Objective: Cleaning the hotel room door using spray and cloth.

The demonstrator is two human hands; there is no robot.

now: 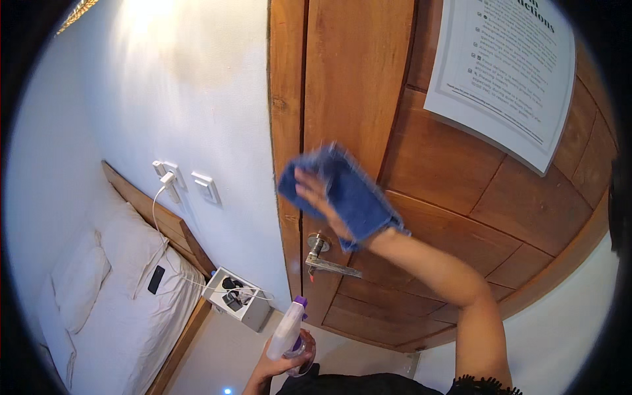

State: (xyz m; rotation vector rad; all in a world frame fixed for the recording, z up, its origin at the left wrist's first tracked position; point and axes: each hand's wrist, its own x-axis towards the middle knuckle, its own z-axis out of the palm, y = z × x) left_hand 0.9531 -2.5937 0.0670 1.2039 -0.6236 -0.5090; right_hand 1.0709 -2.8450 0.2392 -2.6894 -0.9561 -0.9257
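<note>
A brown wooden door [349, 79] fills the middle and right. Against its left edge, above the metal lever handle [332, 264], my right hand [319, 197] presses a blue cloth [359, 197]. The cloth drapes over and around the fingers, slightly blurred. Low in the view, my left hand [289, 359] is closed round a spray bottle [286, 332] with a white and purple trigger head, held upright with a slight tilt. The bottle's lower part is partly hidden by the fingers.
A printed sheet [507, 72] hangs on the door's upper right. To the left are a light switch [206, 188], a socket with a plugged-in charger [168, 179], a bed [125, 296] with a black phone [157, 280], and a small white bedside table [253, 316] holding small items.
</note>
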